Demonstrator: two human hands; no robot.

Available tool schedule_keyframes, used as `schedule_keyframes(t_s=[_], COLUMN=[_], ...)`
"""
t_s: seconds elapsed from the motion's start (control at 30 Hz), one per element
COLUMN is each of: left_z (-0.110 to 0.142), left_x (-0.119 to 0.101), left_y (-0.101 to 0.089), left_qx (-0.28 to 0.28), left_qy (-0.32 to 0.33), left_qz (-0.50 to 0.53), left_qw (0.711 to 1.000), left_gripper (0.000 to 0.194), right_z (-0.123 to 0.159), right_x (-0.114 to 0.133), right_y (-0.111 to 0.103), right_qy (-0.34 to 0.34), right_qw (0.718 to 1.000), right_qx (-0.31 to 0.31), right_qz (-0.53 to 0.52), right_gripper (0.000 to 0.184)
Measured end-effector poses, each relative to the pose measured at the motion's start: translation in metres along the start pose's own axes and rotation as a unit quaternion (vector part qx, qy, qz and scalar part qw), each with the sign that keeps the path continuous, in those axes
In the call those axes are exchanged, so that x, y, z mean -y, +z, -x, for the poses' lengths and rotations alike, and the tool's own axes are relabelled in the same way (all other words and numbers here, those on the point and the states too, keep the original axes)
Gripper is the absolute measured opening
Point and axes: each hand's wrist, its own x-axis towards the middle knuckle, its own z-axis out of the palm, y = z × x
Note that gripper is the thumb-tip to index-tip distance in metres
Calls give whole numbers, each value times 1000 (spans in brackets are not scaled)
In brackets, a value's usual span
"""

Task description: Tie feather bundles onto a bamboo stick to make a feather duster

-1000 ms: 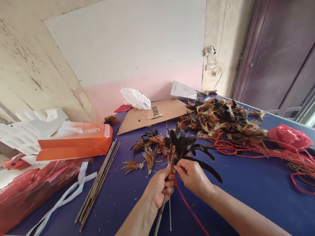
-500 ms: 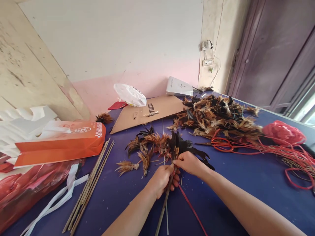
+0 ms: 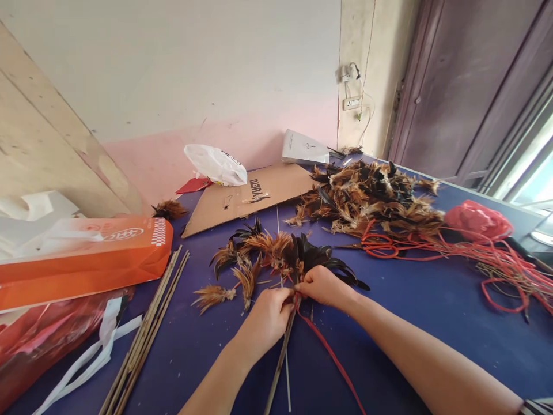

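Observation:
My left hand (image 3: 264, 318) is closed at the top of a thin wooden stick (image 3: 280, 363), just below a bunch of dark feathers (image 3: 313, 253). Thumb and fingers of my right hand (image 3: 325, 286) pinch at the base of those feathers, close against the left fingertips. Red plastic string (image 3: 330, 354) is wound at this spot, and its long tail runs down towards me. The fingers partly hide the binding. Beyond my hands lie small brown feather tufts (image 3: 246, 282) on the blue table (image 3: 415, 323).
Several sticks (image 3: 147, 331) lie left, beside an orange paper bag (image 3: 142, 248) and white straps (image 3: 101, 351). Behind are flat cardboard (image 3: 242, 202), a white plastic bag (image 3: 216, 164) and a white box (image 3: 305, 148). Right are a feather heap (image 3: 367, 196), orange-handled scissors (image 3: 380, 245) and red string (image 3: 479, 222).
My left hand has turned from a thumb-up grip around the stick to back-up with fingertips at the binding. My right hand stays pinched beside it. The view has shifted right.

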Motion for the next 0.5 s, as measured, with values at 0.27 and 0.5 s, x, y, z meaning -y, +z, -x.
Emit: schedule_keyframes(t_s=[0.27, 0.5], left_z=[1, -12], left_x=[6, 13], left_y=[5, -3], left_qx=[9, 39], left_qy=[27, 84], left_qz=[-5, -78], left_qw=[1000, 993], left_gripper=[13, 8], right_z=[0, 1], right_x=[2, 7], right_y=[-1, -3], right_qy=[3, 0], right_qw=[1000, 999], right_qx=[8, 35], right_qz=[15, 11], right_gripper=[20, 20])
